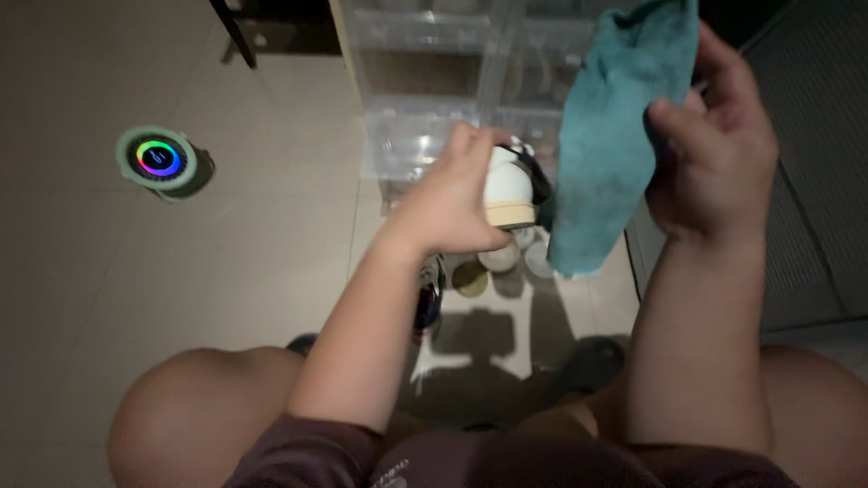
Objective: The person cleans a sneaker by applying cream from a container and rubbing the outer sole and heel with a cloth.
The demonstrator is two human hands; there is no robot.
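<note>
You hold one white shoe (pixel 509 188) in your left hand (pixel 449 203), fingers closed around its heel end, lifted above the floor between your knees. It is white with a tan sole edge and a dark strap or collar on its right side; in the dim light, what that dark part is cannot be told for sure. Your right hand (pixel 714 154) grips one teal cloth (pixel 608 136), thumb and fingers pinched shut on its upper part, and the cloth hangs down just beside the shoe, touching or nearly touching its right side.

Below the shoe, on the tiled floor (pixel 226 271), lie several more shoes (pixel 493 262), at least three pale ones and one dark one with red marks (pixel 428 303) by your left forearm.

Beyond your hands stands a stack of clear plastic boxes (pixel 425 90), at least four compartments; the right-hand ones seem to hold shoes, though their contents are blurred.

Well apart to the left, one small round device (pixel 158 161) with a glowing rainbow ring sits on the floor.
</note>
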